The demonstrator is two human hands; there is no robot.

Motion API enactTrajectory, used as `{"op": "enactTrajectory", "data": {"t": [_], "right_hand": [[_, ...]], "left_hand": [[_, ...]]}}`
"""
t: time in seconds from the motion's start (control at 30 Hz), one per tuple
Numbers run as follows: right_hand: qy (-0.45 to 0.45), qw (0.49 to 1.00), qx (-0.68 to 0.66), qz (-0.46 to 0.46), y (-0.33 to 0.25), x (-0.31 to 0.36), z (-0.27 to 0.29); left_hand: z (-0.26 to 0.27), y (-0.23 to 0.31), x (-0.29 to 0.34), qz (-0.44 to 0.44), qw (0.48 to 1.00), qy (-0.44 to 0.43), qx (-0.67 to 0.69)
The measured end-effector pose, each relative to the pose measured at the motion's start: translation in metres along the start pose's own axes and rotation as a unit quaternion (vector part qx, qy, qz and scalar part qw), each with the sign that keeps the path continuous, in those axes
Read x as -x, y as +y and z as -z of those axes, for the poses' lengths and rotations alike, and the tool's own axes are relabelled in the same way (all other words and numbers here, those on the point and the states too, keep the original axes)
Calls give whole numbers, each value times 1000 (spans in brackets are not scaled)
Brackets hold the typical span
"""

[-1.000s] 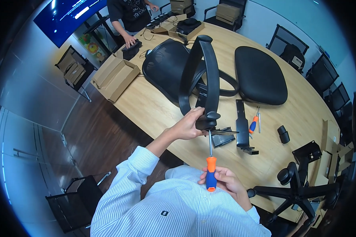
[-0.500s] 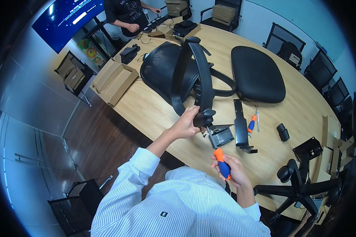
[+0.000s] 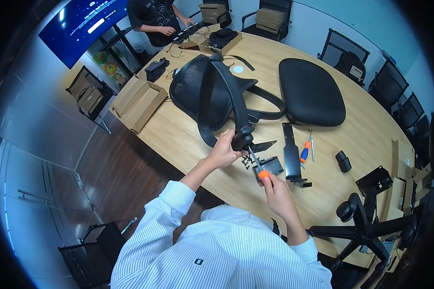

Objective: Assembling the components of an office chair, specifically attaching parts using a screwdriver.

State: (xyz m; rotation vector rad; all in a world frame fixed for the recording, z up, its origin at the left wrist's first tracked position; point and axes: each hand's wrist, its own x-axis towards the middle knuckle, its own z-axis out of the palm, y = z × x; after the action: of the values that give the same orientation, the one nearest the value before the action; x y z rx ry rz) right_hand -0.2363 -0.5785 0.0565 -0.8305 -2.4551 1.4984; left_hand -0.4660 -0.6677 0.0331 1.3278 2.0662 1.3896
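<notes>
My left hand (image 3: 225, 151) grips the near end of a black looped armrest (image 3: 234, 94), which stands up beside a black mesh chair back (image 3: 188, 91) lying on the table. In my right hand (image 3: 277, 191) is a screwdriver (image 3: 264, 174) with an orange and blue handle. Its shaft slants up and left to the armrest's near end, by my left fingers; whether the tip sits in a screw is too small to tell. Several dark screws (image 3: 247, 162) lie under the shaft, next to a small dark tray-like part (image 3: 274, 167).
A black seat cushion (image 3: 312, 91), a long black metal bracket (image 3: 291, 151) and a second screwdriver (image 3: 305, 151) lie on the table (image 3: 323, 144). A wheeled chair base (image 3: 364, 231) stands at right, an open carton (image 3: 139, 103) at left. Another person (image 3: 154, 21) works at the far end.
The armrest has tilted left and its near end has come down slightly. My right hand has moved up and left with the screwdriver, its fingers now further forward around the handle.
</notes>
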Motion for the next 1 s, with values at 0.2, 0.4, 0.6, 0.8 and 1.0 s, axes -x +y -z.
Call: {"op": "enactTrajectory", "data": {"t": [0.2,0.4,0.6,0.8,1.0], "right_hand": [[92,995,29,36,0,-7,-1],[90,993,75,25,0,-19,-7],[-164,941,-284,-85,16,-28,2],[-45,973,-224,-21,11,-27,-12],[-188,904,-346,-165,-5,-31,7]], "left_hand": [[3,0,-2,3,999,8,-54],[-1,-7,-5,-17,998,19,-56],[5,-13,-8,-42,997,-16,-64],[0,-8,-14,-60,996,-11,-66],[1,-9,-14,-60,994,-34,-79]]}}
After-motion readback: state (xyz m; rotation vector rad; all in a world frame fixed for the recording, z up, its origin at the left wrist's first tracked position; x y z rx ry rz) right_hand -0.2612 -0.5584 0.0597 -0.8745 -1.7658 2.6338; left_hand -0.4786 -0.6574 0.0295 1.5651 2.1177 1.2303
